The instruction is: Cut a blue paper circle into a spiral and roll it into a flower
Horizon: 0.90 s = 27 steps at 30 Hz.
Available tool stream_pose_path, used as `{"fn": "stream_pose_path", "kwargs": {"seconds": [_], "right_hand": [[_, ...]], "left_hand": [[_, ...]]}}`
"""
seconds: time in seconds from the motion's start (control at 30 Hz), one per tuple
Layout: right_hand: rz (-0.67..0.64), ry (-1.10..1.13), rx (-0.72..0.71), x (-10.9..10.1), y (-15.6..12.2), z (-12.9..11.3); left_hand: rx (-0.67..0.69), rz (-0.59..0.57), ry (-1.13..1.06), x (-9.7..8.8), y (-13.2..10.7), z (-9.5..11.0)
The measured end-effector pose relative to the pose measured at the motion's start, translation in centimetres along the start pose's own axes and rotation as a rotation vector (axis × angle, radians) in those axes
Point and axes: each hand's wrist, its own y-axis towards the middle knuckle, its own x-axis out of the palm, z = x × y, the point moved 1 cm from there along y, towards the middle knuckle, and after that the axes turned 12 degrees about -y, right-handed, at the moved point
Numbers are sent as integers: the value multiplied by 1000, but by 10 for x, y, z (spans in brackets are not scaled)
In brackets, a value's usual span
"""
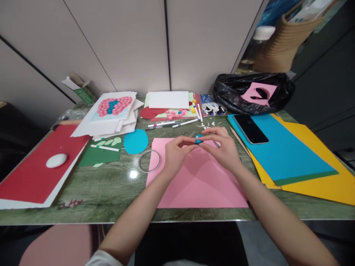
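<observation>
Between the fingertips of both hands is a small piece of blue paper (198, 139), partly covered by the fingers. My left hand (179, 151) pinches it from the left. From the right, my right hand (222, 147) grips it with thumb and fingers, the upper fingers bent over it. Both hands are above a sheet of pink paper (199, 188) on the table. A roll of tape (139, 165) rests partly on the pink paper's left edge. Just beyond the tape, a blue paper circle (135, 141) lies flat.
Red paper (30, 166) with a white mouse (56, 160) is at left. White sheets (85, 123) bear pink and blue paper balls (115, 106). Several markers (185, 123) lie behind the hands. At right, a phone (251, 128) sits on blue paper (294, 151), before a black plastic bag (230, 92).
</observation>
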Motion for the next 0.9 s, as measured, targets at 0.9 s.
{"fn": "stream_pose_path", "kwargs": {"seconds": [0.9], "right_hand": [[50,-181,-24,9,-5,-1]], "left_hand": [[30,-26,-9,0,-1,-8]]}}
